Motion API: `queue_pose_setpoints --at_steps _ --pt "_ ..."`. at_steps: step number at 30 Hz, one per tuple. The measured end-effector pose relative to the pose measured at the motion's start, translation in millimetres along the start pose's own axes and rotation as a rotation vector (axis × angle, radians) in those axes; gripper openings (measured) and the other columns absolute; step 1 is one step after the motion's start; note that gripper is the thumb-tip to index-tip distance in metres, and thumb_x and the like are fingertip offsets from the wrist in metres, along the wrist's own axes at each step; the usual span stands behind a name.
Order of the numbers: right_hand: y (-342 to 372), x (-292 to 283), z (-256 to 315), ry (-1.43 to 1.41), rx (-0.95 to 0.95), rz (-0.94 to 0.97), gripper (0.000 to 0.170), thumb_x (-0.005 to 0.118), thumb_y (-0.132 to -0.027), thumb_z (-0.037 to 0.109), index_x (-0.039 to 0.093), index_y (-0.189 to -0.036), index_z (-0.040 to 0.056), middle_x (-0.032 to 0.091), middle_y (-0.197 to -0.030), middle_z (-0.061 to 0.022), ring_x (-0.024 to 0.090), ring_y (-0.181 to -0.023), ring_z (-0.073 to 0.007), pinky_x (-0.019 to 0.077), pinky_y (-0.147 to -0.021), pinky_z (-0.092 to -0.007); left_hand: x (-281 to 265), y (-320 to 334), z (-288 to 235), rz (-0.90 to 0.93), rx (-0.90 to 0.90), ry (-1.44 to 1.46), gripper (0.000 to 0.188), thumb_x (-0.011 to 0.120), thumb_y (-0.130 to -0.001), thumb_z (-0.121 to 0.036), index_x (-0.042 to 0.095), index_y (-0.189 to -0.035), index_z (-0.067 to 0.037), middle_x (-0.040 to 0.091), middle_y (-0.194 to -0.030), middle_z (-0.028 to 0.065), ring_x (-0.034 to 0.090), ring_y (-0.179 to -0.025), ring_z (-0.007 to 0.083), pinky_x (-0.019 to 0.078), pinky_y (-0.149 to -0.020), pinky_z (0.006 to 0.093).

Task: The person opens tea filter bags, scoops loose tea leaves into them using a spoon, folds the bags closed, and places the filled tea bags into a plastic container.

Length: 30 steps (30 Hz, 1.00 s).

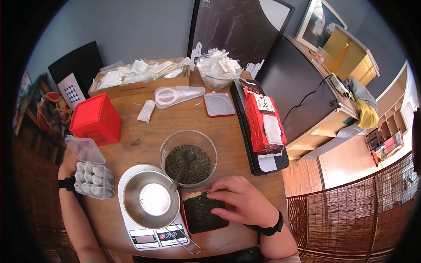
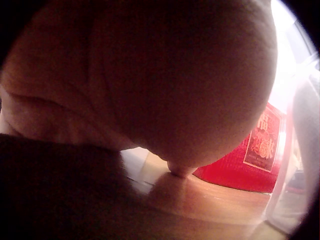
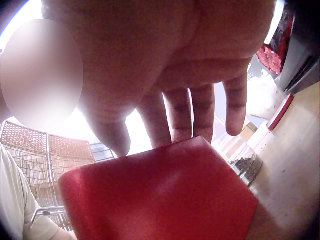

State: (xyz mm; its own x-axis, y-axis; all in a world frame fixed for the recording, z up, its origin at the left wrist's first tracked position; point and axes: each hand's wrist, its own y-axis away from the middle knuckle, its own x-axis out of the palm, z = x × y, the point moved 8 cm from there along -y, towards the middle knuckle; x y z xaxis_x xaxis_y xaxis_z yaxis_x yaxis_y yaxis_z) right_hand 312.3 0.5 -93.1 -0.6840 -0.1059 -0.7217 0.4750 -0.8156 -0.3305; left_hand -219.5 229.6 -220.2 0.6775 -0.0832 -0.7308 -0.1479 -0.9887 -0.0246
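Observation:
My right hand [image 1: 241, 204] reaches over a red-rimmed tin [image 1: 185, 219] of dark loose leaves, fingertips at the leaves; whether they pinch any is hidden. In the right wrist view, the fingers of the hand [image 3: 165, 65] hang fairly straight behind the tin's red wall [image 3: 160, 195]. My left hand [image 1: 68, 167] rests beside a clear box [image 1: 109, 179] of white pouches, partly hidden by it; in the left wrist view the hand [image 2: 165, 75] has one fingertip touching the table. A clear tub [image 1: 210, 151] holds leaves and a dark spoon [image 1: 179, 175].
A steel pan [image 1: 131, 197] sits on a white scale [image 1: 144, 244]. Behind are a red canister [image 1: 98, 118], scissors in a case [image 1: 180, 94], a tin lid [image 1: 219, 105], a carton [image 1: 140, 89] and a bowl [image 1: 215, 82] of pouches. A red foil pack [image 1: 258, 118] lies right.

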Motion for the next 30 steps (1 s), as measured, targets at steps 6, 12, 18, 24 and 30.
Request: queue_pose_setpoints --at_steps 6,12,18,24,30 --pt "-1.0 -0.1 0.4 -0.002 0.006 0.006 0.042 0.083 -0.081 0.019 0.070 -0.120 0.0088 0.065 -0.118 -0.0080 0.061 -0.106 -0.0304 0.0478 -0.091 -0.0413 3.5 3.4 4.7 0.035 -0.135 0.098 0.057 0.068 -0.096 -0.046 0.055 -0.132 -0.004 0.055 -0.126 0.0103 0.053 -0.117 0.0250 0.0427 -0.102 0.0387" --pt "-1.8 -0.7 0.2 -0.007 0.010 0.006 0.043 0.083 -0.081 0.019 0.070 -0.121 0.0080 0.065 -0.119 -0.0084 0.061 -0.105 -0.0304 0.0477 -0.091 -0.0410 5.1 7.5 -5.9 0.062 -0.158 0.130 0.057 0.066 -0.097 -0.047 0.054 -0.134 -0.004 0.056 -0.127 0.0105 0.053 -0.119 0.0253 0.0421 -0.103 0.0381" --pt "-1.8 -0.3 0.0 -0.003 0.014 0.010 0.043 0.082 -0.081 0.019 0.070 -0.121 0.0075 0.065 -0.119 -0.0082 0.061 -0.105 -0.0299 0.0478 -0.090 -0.0406 1.1 9.1 -8.2 0.050 -0.155 0.034 0.055 0.067 -0.097 -0.045 0.057 -0.131 -0.004 0.058 -0.125 0.0097 0.054 -0.116 0.0248 0.0439 -0.100 0.0378" --pt "-1.5 -0.7 0.2 -0.005 0.012 0.006 0.043 0.082 -0.081 0.019 0.070 -0.120 0.0073 0.065 -0.118 -0.0080 0.061 -0.105 -0.0301 0.0480 -0.090 -0.0407 3.1 10.1 -9.3 -0.042 -0.132 0.203 0.046 0.068 -0.096 -0.042 0.063 -0.119 -0.003 0.060 -0.116 0.0108 0.058 -0.107 0.0274 0.0466 -0.094 0.0403" --pt "-0.8 -0.6 -0.4 -0.018 0.034 0.014 0.043 0.082 -0.081 0.019 0.070 -0.121 0.0071 0.065 -0.118 -0.0089 0.061 -0.105 -0.0306 0.0479 -0.090 -0.0405 -0.1 4.6 -1.6 -0.026 -0.068 0.056 0.043 0.067 -0.096 -0.040 0.064 -0.116 -0.002 0.061 -0.113 0.0109 0.059 -0.104 0.0273 0.0469 -0.091 0.0409"
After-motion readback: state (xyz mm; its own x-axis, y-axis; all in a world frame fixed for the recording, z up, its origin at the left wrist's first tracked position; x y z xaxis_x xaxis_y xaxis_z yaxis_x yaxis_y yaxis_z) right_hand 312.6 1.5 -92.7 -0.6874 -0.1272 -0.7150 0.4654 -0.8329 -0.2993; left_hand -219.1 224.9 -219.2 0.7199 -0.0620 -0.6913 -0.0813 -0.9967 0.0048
